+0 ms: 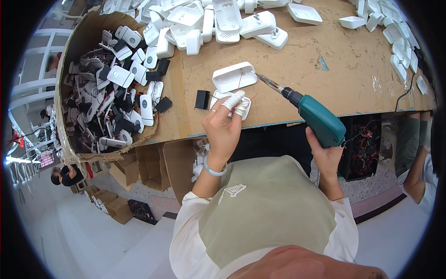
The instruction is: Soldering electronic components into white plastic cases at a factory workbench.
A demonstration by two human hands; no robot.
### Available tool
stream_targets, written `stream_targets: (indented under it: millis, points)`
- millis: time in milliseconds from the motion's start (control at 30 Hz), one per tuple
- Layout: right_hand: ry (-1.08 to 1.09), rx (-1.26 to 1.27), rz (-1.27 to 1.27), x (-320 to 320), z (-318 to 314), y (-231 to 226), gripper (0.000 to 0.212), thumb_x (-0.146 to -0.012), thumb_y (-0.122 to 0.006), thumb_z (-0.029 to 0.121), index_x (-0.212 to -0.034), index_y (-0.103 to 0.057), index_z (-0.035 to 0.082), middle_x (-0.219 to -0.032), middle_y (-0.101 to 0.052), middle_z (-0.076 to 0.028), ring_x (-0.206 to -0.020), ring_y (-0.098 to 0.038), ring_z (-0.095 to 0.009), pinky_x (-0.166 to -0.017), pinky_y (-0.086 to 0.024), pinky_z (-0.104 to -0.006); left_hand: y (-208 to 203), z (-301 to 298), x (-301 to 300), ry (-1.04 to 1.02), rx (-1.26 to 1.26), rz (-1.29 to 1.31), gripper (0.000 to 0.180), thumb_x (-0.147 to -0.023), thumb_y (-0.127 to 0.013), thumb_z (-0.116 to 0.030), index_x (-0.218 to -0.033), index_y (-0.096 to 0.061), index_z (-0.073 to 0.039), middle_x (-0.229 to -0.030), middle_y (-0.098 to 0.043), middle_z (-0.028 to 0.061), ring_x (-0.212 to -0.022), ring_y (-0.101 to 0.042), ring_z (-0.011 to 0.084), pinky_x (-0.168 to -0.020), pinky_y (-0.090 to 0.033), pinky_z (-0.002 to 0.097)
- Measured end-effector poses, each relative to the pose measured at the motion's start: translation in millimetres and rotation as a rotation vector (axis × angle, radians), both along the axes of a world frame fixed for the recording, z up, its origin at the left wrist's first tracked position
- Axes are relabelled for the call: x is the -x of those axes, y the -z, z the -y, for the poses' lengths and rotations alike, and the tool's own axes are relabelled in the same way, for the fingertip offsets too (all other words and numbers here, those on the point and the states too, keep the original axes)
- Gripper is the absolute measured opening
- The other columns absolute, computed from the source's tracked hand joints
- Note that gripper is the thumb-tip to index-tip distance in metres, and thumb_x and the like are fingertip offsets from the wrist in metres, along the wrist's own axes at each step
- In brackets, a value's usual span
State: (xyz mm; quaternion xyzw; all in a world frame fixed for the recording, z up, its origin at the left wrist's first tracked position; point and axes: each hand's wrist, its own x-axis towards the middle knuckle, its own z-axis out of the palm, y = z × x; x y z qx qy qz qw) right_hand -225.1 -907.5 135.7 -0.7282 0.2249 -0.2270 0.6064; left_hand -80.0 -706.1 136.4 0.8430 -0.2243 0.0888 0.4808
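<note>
My left hand [222,128], with white tape around two fingers, presses on a small white plastic casing half [245,111] near the table's front edge. The fingers partly hide this casing. A black box-shaped part [202,99] lies just left of it, and thin red wires stick out nearby. Right behind sits a larger open white casing shell [233,77], its hollow side showing. My right hand [324,151] is wrapped around the grip of a green corded electric screwdriver [320,118]. Its metal tip points left, close to the shell's right end.
A large cardboard box [69,116] at the left holds many white and black units. White casings [227,21] are heaped along the back, and more [399,51] at the far right. The cord [395,111] runs off right. Another person's arm [415,183] shows at the right edge.
</note>
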Motion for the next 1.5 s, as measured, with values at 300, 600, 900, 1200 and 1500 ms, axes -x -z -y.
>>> stream_targets:
  millis: [300, 600, 900, 1200, 1500]
  points:
    - [-0.07, 0.084, 0.011, -3, 2, -11, 0.015, -0.081, -0.074, -0.004, -0.094, -0.069, -0.003, -0.083, -0.067, -0.008, -0.071, -0.063, -0.012, -0.065, -0.048, -0.0245, -5, 8, -3, 0.072, -0.271, 0.19, 0.022, -0.08, -0.077, 0.001, -0.101, -0.077, -0.002, -0.091, -0.073, 0.0123, -0.089, -0.067, 0.0276, -0.08, -0.053, 0.0369]
    - [-0.059, 0.089, 0.035, -7, -2, 4, 0.017, -0.081, -0.074, -0.003, -0.096, -0.067, -0.002, -0.079, -0.067, -0.008, -0.065, -0.062, -0.013, -0.063, -0.049, -0.0263, -8, 28, -15, -0.223, -0.535, 0.398, 0.011, -0.081, -0.069, -0.002, -0.091, -0.067, 0.001, -0.121, -0.062, 0.0162, -0.114, -0.052, 0.0378, -0.099, -0.038, 0.052]
    - [-0.121, 0.178, 0.069, -30, -7, 12, 0.02, -0.08, -0.073, -0.002, -0.099, -0.066, -0.002, -0.079, -0.065, -0.012, -0.067, -0.064, -0.02, -0.065, -0.05, -0.0281, 16, 33, -34, -0.189, -0.601, 0.371, 0.015, -0.076, -0.069, -0.009, -0.088, -0.065, 0.0, -0.128, -0.062, 0.0116, -0.126, -0.051, 0.0344, -0.108, -0.027, 0.0569]
    - [-0.146, 0.209, 0.03, -38, -6, 17, 0.022, -0.08, -0.071, -0.001, -0.102, -0.064, -0.002, -0.079, -0.065, -0.013, -0.068, -0.065, -0.022, -0.067, -0.051, -0.0286, 16, 37, -36, -0.204, -0.606, 0.309, 0.022, -0.069, -0.075, -0.01, -0.087, -0.067, -0.001, -0.127, -0.06, 0.0114, -0.124, -0.049, 0.0319, -0.106, -0.026, 0.059]
    - [-0.162, 0.202, 0.016, -43, -8, 14, 0.022, -0.081, -0.07, -0.001, -0.102, -0.064, -0.001, -0.077, -0.063, -0.014, -0.067, -0.063, -0.022, -0.067, -0.05, -0.0288, 10, 39, -36, -0.209, -0.631, 0.283, 0.025, -0.067, -0.076, -0.009, -0.088, -0.067, 0.001, -0.125, -0.06, 0.0119, -0.122, -0.049, 0.0316, -0.104, -0.029, 0.0546]
